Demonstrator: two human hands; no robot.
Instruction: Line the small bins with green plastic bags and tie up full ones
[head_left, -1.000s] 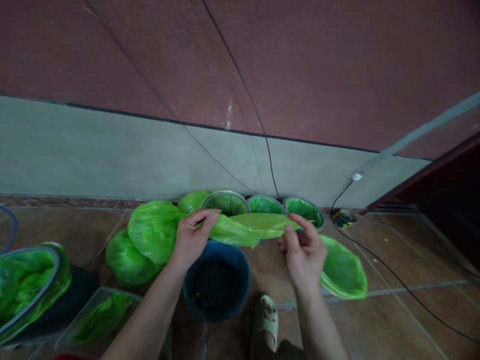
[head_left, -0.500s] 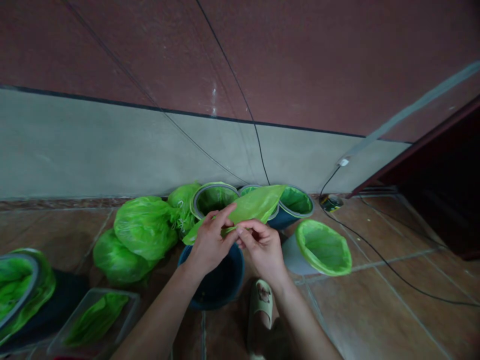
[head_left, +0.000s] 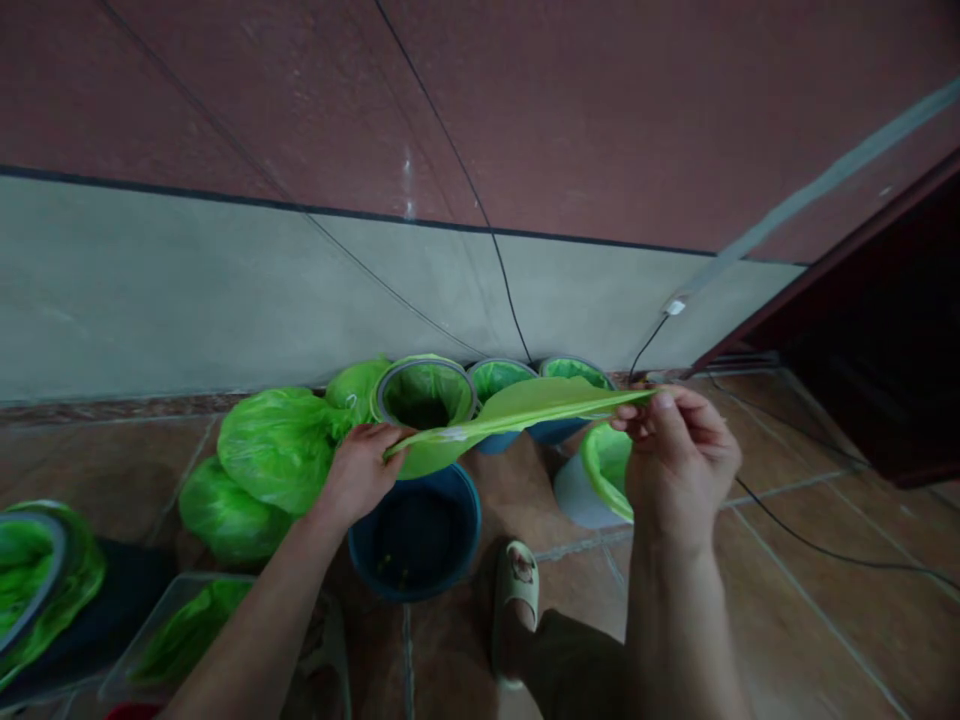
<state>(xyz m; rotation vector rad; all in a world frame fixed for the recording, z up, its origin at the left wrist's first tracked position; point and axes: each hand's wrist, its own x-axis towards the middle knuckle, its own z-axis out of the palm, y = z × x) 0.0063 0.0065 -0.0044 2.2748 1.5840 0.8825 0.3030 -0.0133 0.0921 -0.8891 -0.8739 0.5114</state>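
Observation:
A green plastic bag [head_left: 517,408] is stretched sideways between my two hands, its near edge pulled nearly straight. My left hand [head_left: 367,465] is closed on its left end, and my right hand [head_left: 679,440] pinches the other end between thumb and fingers. Below the bag, closest to my left hand, stands a dark blue bucket [head_left: 416,535] without a liner, with a few small yellowish bits at its bottom. Behind the bag is a bin [head_left: 424,390] lined in green. A pale bin [head_left: 589,490] with a green liner stands partly hidden behind my right hand.
Two more lined bins [head_left: 501,375] stand by the wall. Full green bags [head_left: 277,445] are piled to the left. At far left lies a lined bin [head_left: 67,560] beside a clear plastic box [head_left: 150,625] holding green bags. A black cable [head_left: 810,540] crosses the tiled floor on the right.
My hands have moved apart from close together, the right one well to the right, drawing the green bag out wide between them. The view has shifted slightly.

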